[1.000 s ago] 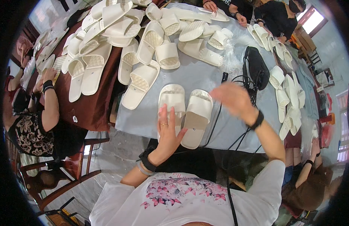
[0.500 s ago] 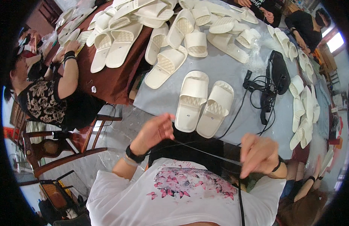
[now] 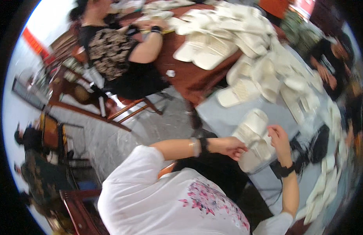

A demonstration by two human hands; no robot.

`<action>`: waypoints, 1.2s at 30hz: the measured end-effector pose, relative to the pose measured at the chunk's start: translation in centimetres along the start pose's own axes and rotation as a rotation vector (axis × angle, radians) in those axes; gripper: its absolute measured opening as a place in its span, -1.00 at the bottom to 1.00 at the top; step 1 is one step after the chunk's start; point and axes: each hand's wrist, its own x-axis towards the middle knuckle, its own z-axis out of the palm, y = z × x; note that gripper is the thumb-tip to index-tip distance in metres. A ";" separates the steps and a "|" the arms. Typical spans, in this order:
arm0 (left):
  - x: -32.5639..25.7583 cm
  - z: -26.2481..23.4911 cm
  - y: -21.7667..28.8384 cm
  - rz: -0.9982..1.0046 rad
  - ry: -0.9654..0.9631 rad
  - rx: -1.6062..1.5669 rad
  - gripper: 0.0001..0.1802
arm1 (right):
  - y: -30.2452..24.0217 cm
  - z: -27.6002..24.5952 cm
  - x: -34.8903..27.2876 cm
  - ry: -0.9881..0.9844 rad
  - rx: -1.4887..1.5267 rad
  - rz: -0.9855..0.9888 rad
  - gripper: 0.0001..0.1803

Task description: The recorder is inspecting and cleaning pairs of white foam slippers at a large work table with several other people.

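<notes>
The table is spread with a grey sheet near the person and a brown cloth further off, and a heap of white slippers is piled across it. At the near edge a pair of white slippers is laid side by side, soles toward the person. The left hand is rested against the near end of the pair with fingers curled; whether anything is pinched cannot be told through the blur. The right hand is set on the pair's right side, fingers bent over it in a loose hold.

For the step to be done well, the two slippers are best kept aligned and flat on the table, steadied from both sides, and kept clear of the black cable just beside them.

Against half a second ago, a thin line was stretched between both hands in front of the chest, away from the table; now both hands are brought onto the pair. The view is also swung to the left, so a seated co-worker is shown larger.
</notes>
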 end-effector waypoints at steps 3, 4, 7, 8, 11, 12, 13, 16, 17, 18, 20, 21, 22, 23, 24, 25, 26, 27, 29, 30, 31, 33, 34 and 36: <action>1.9 -0.4 1.7 0.162 0.097 0.228 -0.82 | 1.9 0.6 4.9 -0.030 -0.242 -0.190 -0.79; 2.4 -0.3 2.1 0.214 0.149 0.329 -0.82 | 2.5 0.6 6.5 0.000 -0.294 -0.182 -0.78; 3.5 0.2 2.7 0.248 0.300 0.328 -0.81 | 3.9 0.8 9.7 -0.040 -0.484 -0.164 -0.75; 3.8 0.3 2.7 0.267 0.303 0.351 -0.81 | 4.1 0.8 10.3 -0.051 -0.481 -0.207 -0.75; 4.8 0.5 2.7 0.258 0.396 0.337 -0.82 | 3.8 0.6 10.9 -0.141 -0.562 0.023 -0.69; 5.0 0.3 2.7 0.249 0.417 0.340 -0.82 | 3.5 0.5 10.9 -0.178 -0.505 0.081 -0.68; 5.3 0.2 2.7 0.265 0.418 0.367 -0.83 | 3.3 0.5 10.7 -0.224 -0.442 0.119 -0.66; 5.8 -0.2 2.7 0.306 0.431 0.370 -0.86 | 2.7 0.4 10.5 -0.202 -0.398 0.201 -0.67; 5.9 -0.2 2.7 0.335 0.454 0.346 -0.89 | 2.5 0.4 10.6 -0.204 -0.399 0.201 -0.67; 5.9 -0.1 2.7 0.332 0.448 0.342 -0.89 | 2.4 0.4 10.7 -0.209 -0.378 0.262 -0.70; 5.6 0.3 2.8 0.373 0.525 0.409 -0.90 | 2.1 0.4 10.9 -0.214 -0.352 0.316 -0.71; 5.4 0.6 2.8 0.359 0.556 0.415 -0.90 | 2.1 0.4 11.0 -0.226 -0.315 0.314 -0.71; 5.3 0.9 2.8 0.375 0.552 0.417 -0.90 | 2.0 0.4 11.1 -0.207 -0.301 0.312 -0.71; 5.1 1.1 2.8 0.385 0.564 0.415 -0.90 | 1.9 0.5 11.1 -0.241 -0.281 0.306 -0.71; 5.1 1.2 2.7 0.397 0.551 0.417 -0.90 | 1.9 0.5 11.0 -0.219 -0.259 0.332 -0.72; 5.2 1.2 2.7 0.401 0.573 0.377 -0.88 | 1.8 0.5 11.0 -0.191 -0.243 0.358 -0.73; 5.4 1.1 2.6 0.403 0.581 0.332 -0.86 | 1.9 0.5 10.9 -0.204 -0.239 0.356 -0.73; 5.7 0.8 2.5 0.407 0.599 0.332 -0.86 | 1.8 0.4 11.0 -0.204 -0.194 0.379 -0.73; 6.9 -0.3 2.4 0.441 0.549 0.405 -0.81 | 1.9 0.2 11.2 -0.259 -0.137 0.395 -0.72; 7.7 -0.9 2.2 0.429 0.572 0.419 -0.81 | 2.1 0.0 11.3 -0.268 -0.141 0.404 -0.72; 8.5 -1.6 2.1 0.435 0.552 0.485 -0.83 | 2.2 -0.3 11.7 -0.290 -0.132 0.447 -0.73; 9.5 -3.3 2.3 0.349 0.310 0.316 -0.81 | 2.5 -0.8 12.3 -0.344 -0.088 0.510 -0.81; 10.0 -3.9 2.5 0.366 0.326 0.347 -0.81 | 2.6 -1.0 12.6 -0.394 -0.058 0.548 -0.83; 10.4 -4.6 2.9 0.191 0.197 0.297 -0.73 | 2.7 -1.4 13.2 -0.405 -0.030 0.601 -0.83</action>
